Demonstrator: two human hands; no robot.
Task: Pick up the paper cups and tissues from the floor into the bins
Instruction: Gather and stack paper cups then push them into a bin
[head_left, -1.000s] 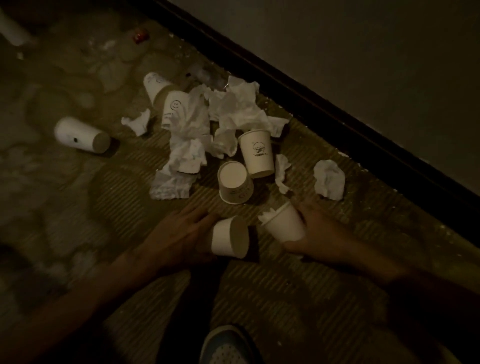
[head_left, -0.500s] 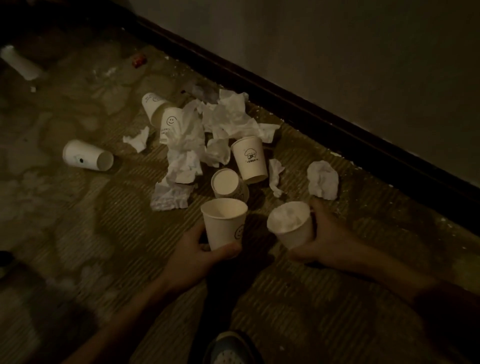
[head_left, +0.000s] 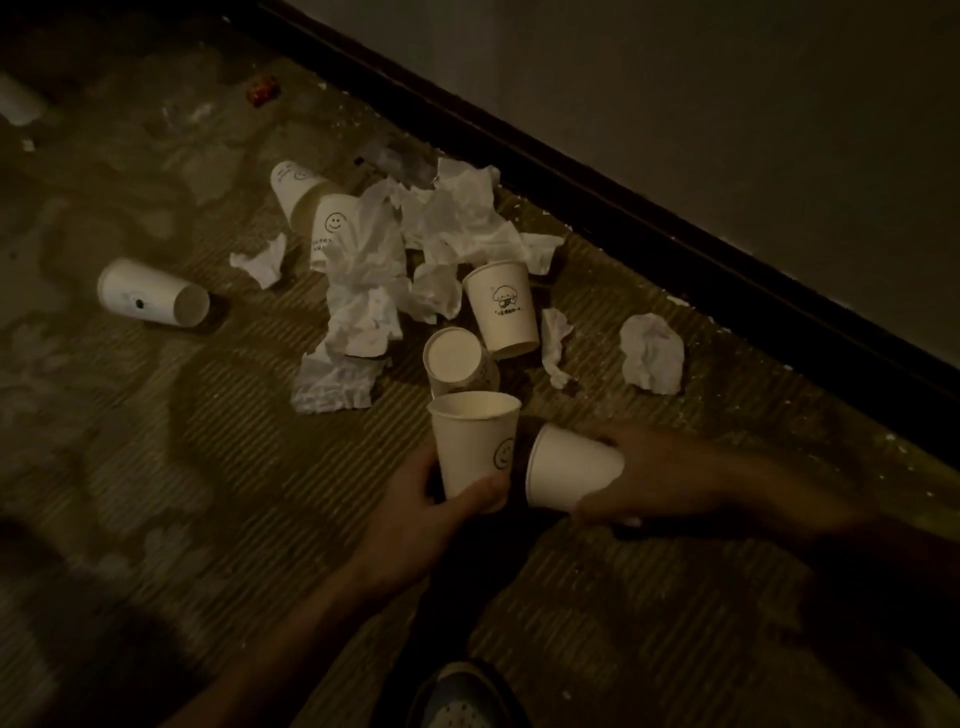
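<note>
dim, murky frame, motion-blurred right edge

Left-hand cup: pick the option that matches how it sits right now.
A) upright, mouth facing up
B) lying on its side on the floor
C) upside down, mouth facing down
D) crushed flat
A: the left hand grips the smiley cup upright with its open rim facing up, while the right hand holds the plain cup tipped on its side.

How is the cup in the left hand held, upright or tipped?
Upright. The cup has its open mouth facing up and its narrower base down, gripped by the left hand.
</note>
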